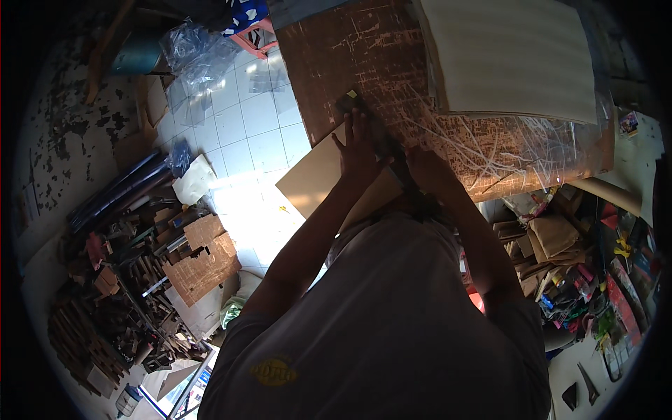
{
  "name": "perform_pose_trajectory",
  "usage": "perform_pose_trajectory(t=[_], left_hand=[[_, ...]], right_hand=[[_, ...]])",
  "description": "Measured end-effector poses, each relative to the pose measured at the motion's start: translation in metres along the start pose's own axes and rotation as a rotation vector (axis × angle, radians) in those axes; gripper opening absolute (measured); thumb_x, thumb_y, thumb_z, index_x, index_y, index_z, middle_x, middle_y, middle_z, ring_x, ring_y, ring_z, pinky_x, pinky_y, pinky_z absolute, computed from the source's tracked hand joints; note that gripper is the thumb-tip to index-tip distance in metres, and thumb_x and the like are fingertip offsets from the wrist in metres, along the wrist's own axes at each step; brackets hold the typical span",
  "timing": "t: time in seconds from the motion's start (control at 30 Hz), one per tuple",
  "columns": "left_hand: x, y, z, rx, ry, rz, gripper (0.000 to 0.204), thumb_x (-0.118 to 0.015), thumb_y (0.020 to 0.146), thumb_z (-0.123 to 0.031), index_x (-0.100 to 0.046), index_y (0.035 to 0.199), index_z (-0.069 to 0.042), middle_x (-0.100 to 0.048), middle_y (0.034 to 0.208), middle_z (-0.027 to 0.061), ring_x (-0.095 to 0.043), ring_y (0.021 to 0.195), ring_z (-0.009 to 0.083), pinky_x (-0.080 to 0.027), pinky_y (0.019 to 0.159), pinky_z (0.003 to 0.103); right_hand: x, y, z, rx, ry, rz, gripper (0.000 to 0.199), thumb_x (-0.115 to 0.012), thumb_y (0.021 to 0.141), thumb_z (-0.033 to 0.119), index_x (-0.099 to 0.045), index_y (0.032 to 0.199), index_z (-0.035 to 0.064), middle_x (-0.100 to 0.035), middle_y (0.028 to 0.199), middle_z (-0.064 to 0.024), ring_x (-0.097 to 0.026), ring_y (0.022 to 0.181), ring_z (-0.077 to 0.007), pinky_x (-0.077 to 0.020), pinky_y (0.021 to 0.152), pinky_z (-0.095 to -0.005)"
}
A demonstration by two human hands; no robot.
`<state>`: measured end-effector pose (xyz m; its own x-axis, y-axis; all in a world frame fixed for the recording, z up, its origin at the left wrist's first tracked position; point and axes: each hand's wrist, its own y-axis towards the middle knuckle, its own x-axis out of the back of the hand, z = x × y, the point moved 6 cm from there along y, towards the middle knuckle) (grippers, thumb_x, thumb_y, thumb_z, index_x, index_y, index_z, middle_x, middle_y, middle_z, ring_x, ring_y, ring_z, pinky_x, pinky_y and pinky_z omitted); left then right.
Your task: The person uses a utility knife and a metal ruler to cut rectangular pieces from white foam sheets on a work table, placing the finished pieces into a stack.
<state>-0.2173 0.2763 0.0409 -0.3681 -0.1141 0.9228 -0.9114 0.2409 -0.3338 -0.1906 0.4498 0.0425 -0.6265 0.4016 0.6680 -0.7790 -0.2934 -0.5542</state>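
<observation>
Nearest the camera: the wearer's dark shirt [378,315], yellow patch on it, filling the lower middle. Beyond it, brown scored worktop [325,59].

Main item: dark bar [379,135], straightedge-like, near the worktop's left edge. Long axis slants from far-left, at a yellow-marked end, down to near-right, toward the shirt. Near end is lost in shadow, can't tell where it stops.

Tan sheet [304,183] lies along the bar's left side, one corner sticking out past the worktop's left edge, over the tiled floor [245,129]. Whether it runs under the bar: can't tell.

Left hand [359,150]: grip spread wide, palm down on the sheet, fingers pointing to the bar's far end, right side of the hand against or just beside the bar. Right hand [430,173]: just beside the bar on its other side, lower down, so nearer the shirt and the near end. Fingers look curled; can't tell whether that grip holds anything. So the bar lies right of the left hand, left of the right hand, both about equally close.

Elsewhere on the worktop: stack of pale sheets [514,59] toward the far right corner, white strips [490,157] strewn between it and the near edge.
</observation>
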Motion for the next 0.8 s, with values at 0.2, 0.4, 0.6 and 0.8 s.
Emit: perform_pose_trajectory(t=[0.2,0.4,0.6,0.8], left_hand=[[-0.001,0.001,0.0,0.03,-0.027,0.02,0.13,-0.076,0.08,-0.07,-0.009,0.167,0.0,-0.005,0.175,0.0219,-0.002,0.163,0.0383,-0.017,0.119,0.078],[0.004,-0.001,-0.004,0.013,0.013,0.023,0.13,-0.074,0.081,-0.072,-0.01,0.167,0.0,-0.003,0.176,0.0218,-0.002,0.163,0.0377,-0.016,0.12,0.077],[0.0,-0.012,0.008,-0.072,-0.017,-0.152,0.125,-0.073,0.083,-0.072,-0.015,0.166,0.001,-0.005,0.175,0.023,-0.003,0.163,0.0397,-0.015,0.125,0.07],[0.07,-0.06,-0.044,-0.192,-0.492,-0.092,0.103,-0.068,0.094,-0.062,-0.024,0.165,-0.004,-0.029,0.167,0.0244,-0.027,0.156,0.0399,-0.028,0.124,0.058]], right_hand=[[-0.015,-0.047,-0.031,-0.054,-0.02,0.018,0.048,-0.035,0.113,0.034,-0.063,0.108,-0.0038,-0.072,0.092,-0.0277,-0.072,0.092,-0.0472,-0.0587,0.081,-0.0582],[0.004,-0.066,-0.034,0.307,-0.241,-0.171,0.041,-0.04,0.112,0.034,-0.062,0.11,-0.0013,-0.069,0.085,-0.0194,-0.073,0.08,-0.0392,-0.0596,0.072,-0.0525],[0.033,-0.116,0.009,-0.108,1.348,0.156,0.042,-0.052,0.109,0.044,-0.058,0.123,0.0053,-0.062,0.077,-0.009,-0.064,0.058,-0.0245,-0.0551,0.057,-0.0393],[0.026,-0.156,0.028,-0.017,1.8,0.088,0.051,-0.051,0.108,0.05,-0.063,0.128,0.0042,-0.068,0.093,-0.0075,-0.071,0.087,-0.0214,-0.0581,0.079,-0.037]])
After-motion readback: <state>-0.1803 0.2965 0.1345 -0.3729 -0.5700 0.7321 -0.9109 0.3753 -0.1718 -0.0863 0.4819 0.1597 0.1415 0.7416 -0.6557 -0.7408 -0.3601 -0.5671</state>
